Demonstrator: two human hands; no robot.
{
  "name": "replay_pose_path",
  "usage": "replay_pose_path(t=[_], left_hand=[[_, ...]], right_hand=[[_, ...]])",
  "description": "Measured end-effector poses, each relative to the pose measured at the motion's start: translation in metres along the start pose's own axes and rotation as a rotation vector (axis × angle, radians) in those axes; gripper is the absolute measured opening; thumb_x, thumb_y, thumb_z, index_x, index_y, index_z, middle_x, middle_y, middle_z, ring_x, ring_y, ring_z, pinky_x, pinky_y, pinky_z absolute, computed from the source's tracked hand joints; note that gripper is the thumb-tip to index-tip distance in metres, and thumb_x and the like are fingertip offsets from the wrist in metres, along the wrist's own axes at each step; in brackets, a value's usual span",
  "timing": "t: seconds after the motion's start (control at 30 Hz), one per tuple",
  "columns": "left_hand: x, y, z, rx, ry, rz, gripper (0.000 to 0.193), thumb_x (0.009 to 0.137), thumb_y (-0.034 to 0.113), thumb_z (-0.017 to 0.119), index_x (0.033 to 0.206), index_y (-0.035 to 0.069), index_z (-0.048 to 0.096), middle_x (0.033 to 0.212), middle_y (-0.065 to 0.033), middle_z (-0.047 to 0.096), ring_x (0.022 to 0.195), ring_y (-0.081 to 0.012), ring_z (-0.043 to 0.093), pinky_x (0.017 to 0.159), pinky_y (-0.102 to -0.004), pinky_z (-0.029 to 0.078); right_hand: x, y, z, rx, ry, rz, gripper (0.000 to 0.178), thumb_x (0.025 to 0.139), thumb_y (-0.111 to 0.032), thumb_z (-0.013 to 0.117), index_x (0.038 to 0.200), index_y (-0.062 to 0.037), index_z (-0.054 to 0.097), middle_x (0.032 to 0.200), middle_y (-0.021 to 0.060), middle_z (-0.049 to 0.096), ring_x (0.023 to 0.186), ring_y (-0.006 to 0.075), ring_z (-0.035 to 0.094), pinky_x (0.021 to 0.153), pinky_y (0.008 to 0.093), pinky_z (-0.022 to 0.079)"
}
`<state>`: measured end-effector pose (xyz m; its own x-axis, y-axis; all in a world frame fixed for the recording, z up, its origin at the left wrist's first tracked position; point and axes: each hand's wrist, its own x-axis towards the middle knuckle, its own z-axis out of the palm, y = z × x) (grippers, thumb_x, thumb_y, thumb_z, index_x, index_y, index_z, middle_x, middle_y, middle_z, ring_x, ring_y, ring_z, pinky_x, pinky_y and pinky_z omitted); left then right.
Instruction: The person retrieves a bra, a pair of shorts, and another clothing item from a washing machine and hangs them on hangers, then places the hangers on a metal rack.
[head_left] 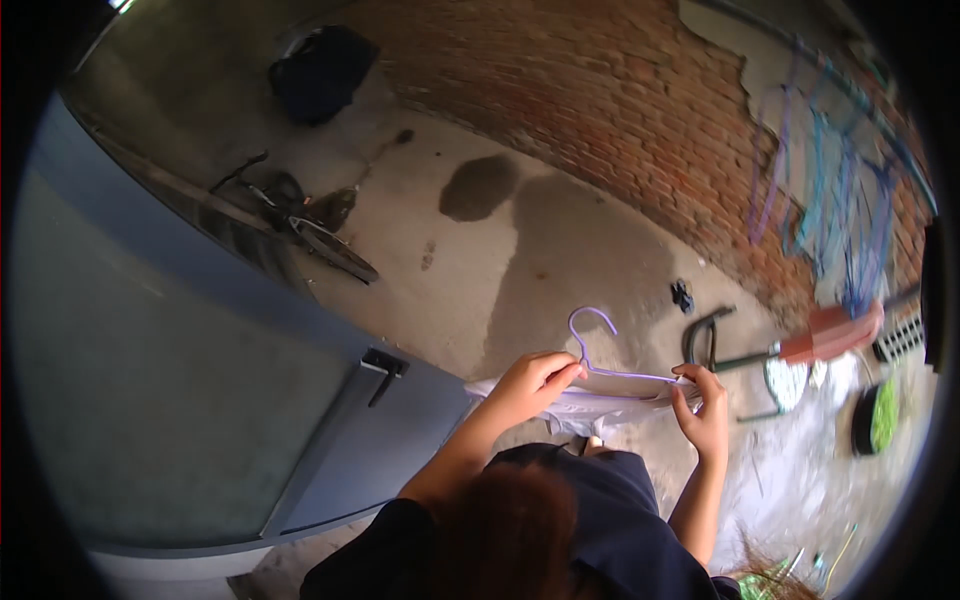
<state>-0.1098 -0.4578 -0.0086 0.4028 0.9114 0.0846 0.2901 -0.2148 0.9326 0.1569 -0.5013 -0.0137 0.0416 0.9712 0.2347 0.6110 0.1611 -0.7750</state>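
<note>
In front of my body I hold a purple clothes hanger [632, 375], its hook curving up and away from me. A pale, whitish-lilac garment [590, 408] hangs along the hanger's bar, and its full shape is hidden by my hands and body. My left hand [535, 385] is closed in a pinch on the hanger just below the hook. Toward the bar's right end, my right hand [706, 412] pinches the hanger together with the garment's edge.
A grey door [385, 450] with a black handle stands at left. Beyond it a bicycle [335, 248] leans near a dark bundle [325, 75]. Blue and purple hangers [820, 190] hang by the brick wall [560, 110]. A reddish pan-shaped object [830, 333] and white-topped stool [785, 385] are right.
</note>
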Motion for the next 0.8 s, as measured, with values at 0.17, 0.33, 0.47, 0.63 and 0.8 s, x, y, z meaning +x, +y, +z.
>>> replay_pose_path(t=[0.17,0.33,0.47,0.63,0.8], left_hand=[[0.042,0.001,-0.041,0.061,0.24,-0.04,0.013,0.088,0.01,0.055,0.088,0.0,0.063,0.072,-0.0033,0.06,0.059,-0.0079,0.046,0.055,-0.023,0.039],[0.09,-0.022,-0.103,0.087,0.494,-0.108,0.01,0.087,0.007,0.056,0.091,-0.001,0.059,0.069,-0.0028,0.057,0.059,-0.0066,0.045,0.053,-0.0215,0.037],[0.134,-0.061,-0.175,0.04,0.632,-0.082,0.01,0.085,0.008,0.058,0.091,0.001,0.057,0.063,-0.0014,0.053,0.054,-0.0063,0.043,0.05,-0.0225,0.036],[0.182,-0.102,-0.267,-0.01,0.711,-0.04,0.007,0.084,0.005,0.057,0.087,0.0,0.055,0.06,-0.0002,0.048,0.053,-0.0053,0.037,0.047,-0.0214,0.031],[0.221,-0.13,-0.351,-0.079,0.781,-0.085,0.006,0.083,0.005,0.057,0.085,0.001,0.053,0.06,0.001,0.047,0.054,-0.0054,0.036,0.048,-0.0213,0.031]], right_hand=[[0.115,-0.002,0.034,0.0,-0.077,-0.231,0.026,0.068,-0.007,0.061,0.093,-0.002,0.06,0.084,0.0122,0.059,0.081,0.0295,0.054,0.075,0.0351,0.042],[0.232,-0.017,0.105,0.07,-0.145,-0.376,0.022,0.069,-0.002,0.058,0.091,-0.0011,0.06,0.085,0.0134,0.058,0.082,0.0301,0.055,0.074,0.0348,0.043],[0.317,-0.039,0.18,0.137,-0.165,-0.412,0.025,0.071,-0.003,0.059,0.096,-0.0008,0.059,0.093,0.0142,0.057,0.087,0.0303,0.055,0.076,0.035,0.044],[0.412,-0.082,0.25,0.119,-0.193,-0.51,0.043,0.072,-0.004,0.061,0.114,-0.0049,0.053,0.114,0.0158,0.05,0.106,0.0318,0.049,0.088,0.0365,0.042],[0.491,-0.129,0.315,0.116,-0.221,-0.543,0.046,0.072,-0.001,0.06,0.118,-0.0051,0.051,0.118,0.0156,0.048,0.112,0.0334,0.046,0.096,0.0389,0.036]])
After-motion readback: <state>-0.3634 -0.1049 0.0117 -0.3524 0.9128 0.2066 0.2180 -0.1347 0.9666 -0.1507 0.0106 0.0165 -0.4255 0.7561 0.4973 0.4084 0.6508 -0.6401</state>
